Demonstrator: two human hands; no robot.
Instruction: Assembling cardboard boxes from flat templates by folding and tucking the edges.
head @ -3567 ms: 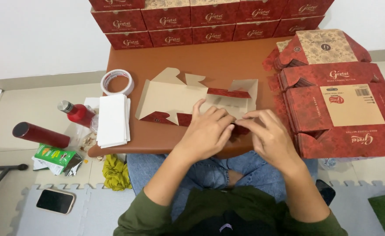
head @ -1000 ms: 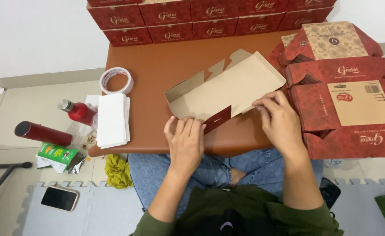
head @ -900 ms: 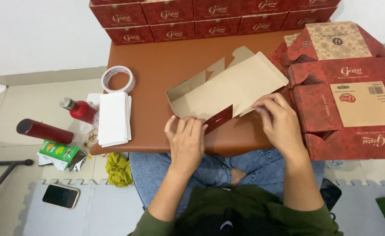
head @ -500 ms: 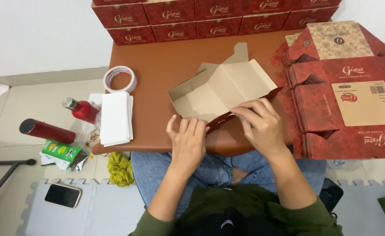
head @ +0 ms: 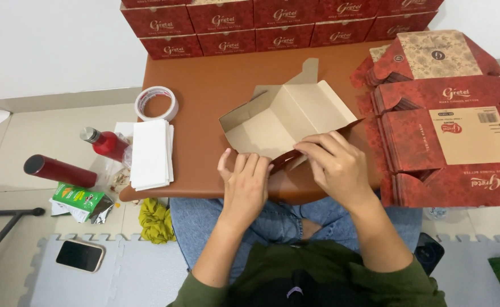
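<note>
1. At the far left, a dark red cylinder flask (head: 59, 170) is lying on its side on the floor, with a green packet (head: 78, 197) just beside it and a phone (head: 79, 255) resting on the grey foam mat nearer the person.
2. A red bottle (head: 105, 143) with a metal cap is lying tilted next to a stack of white sheets (head: 151, 153), which is sitting on the left edge of the brown table (head: 216, 91).
3. A roll of tape (head: 156, 103) is lying flat on the table just behind the white stack, and a yellow-green cloth (head: 155, 220) is lying on the floor below the table edge.
4. The left hand (head: 245, 185) is resting at the near edge of the table, fingers held together and pressing against the near left corner of the half-folded box (head: 287, 116); it is touching the box, not clamped on it.
5. The box is standing open in the middle of the table, its plain brown inside facing up and a red flap (head: 287, 159) showing at the front.
6. The right hand (head: 336, 167) is pinching that red flap, fingers closed on it.
7. At the right, a pile of flat red cartons (head: 449, 136) is lying on the table, and a row of finished red boxes (head: 278, 25) is lining the far edge.
</note>
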